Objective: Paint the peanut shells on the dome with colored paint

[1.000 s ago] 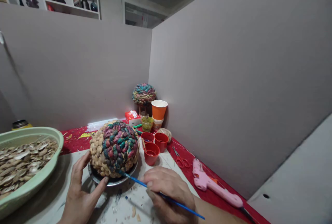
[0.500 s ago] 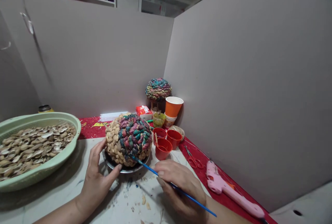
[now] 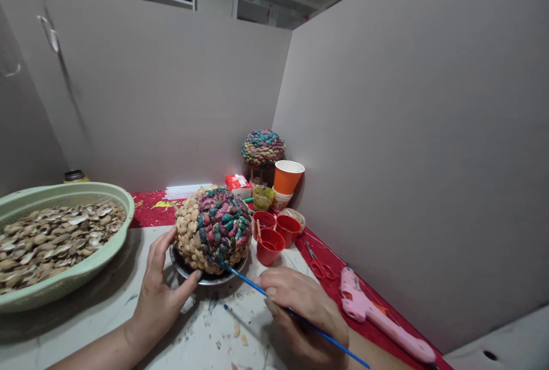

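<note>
A dome covered in shells, part bare beige and part painted teal and pink, rests on a metal plate. My left hand holds the plate's near-left rim, thumb and fingers spread around it. My right hand is closed on a thin blue paintbrush, whose tip touches the dome's lower front. Three small red paint cups stand just right of the dome.
A green basket of loose shells sits at the left. At the back corner are a finished painted dome, an orange cup and a small box. Red scissors and a pink glue gun lie on the right. Grey partitions close off the back and right.
The view shifted left and down a second ago, then steadied. The brush tip stays at the dome's lower front; my right hand has slid slightly toward me. The left hand keeps its hold.
</note>
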`<move>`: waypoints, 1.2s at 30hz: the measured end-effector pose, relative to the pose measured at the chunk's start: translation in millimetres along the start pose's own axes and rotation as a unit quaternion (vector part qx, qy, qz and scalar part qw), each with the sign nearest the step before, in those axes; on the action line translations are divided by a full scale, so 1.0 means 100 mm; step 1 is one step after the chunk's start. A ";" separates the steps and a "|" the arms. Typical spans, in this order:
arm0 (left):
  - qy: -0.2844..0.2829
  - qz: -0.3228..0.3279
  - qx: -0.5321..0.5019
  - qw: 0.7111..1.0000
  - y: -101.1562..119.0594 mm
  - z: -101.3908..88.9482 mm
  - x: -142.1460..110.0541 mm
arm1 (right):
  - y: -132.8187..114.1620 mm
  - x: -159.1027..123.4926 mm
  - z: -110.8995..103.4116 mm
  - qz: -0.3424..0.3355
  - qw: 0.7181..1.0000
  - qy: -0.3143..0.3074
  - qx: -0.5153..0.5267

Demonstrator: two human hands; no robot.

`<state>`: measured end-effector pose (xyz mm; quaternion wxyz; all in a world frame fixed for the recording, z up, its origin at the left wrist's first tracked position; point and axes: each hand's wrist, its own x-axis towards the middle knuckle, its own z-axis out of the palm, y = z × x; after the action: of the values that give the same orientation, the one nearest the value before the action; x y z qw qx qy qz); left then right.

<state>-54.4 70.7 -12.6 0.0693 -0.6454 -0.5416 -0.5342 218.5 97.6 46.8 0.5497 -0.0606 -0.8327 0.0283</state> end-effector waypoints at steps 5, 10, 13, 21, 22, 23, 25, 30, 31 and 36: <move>-0.003 -0.005 -0.002 1.000 0.01 0.00 0.01 | 0.01 0.03 0.02 0.008 1.000 0.005 0.003; -0.004 -0.007 0.001 1.000 0.01 0.00 0.01 | 0.02 0.02 -0.01 -0.002 1.000 -0.012 -0.001; 0.001 -0.004 0.004 1.000 0.01 0.00 0.00 | 0.01 0.01 -0.03 0.005 1.000 -0.011 -0.004; 0.001 0.005 0.011 1.000 0.01 0.00 0.02 | 0.03 -0.01 -0.02 0.030 0.999 0.030 0.015; 0.002 0.006 0.012 1.000 0.01 0.00 0.02 | 0.04 -0.02 -0.01 0.030 0.999 0.034 0.016; 0.002 0.005 0.013 1.000 0.01 0.00 0.02 | 0.05 -0.02 -0.01 0.030 0.999 0.039 0.015; 0.002 0.007 0.013 1.000 0.01 0.00 0.02 | 0.07 -0.02 -0.01 0.032 0.998 0.046 0.010; 0.002 0.004 0.009 1.000 0.01 0.00 0.01 | 0.04 -0.03 -0.09 0.024 0.999 0.041 0.006; 0.003 0.005 0.009 1.000 0.01 0.00 0.00 | 0.02 -0.05 -0.12 0.022 0.999 0.050 -0.001; 0.007 0.019 0.019 1.000 -0.01 0.01 -0.01 | 0.01 0.02 -0.35 0.071 0.976 0.173 -0.108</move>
<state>-54.3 70.7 -13.8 0.0954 -0.6502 -0.5389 -0.5271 250.3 98.6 62.0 0.6720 -0.1824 -0.7169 -0.0340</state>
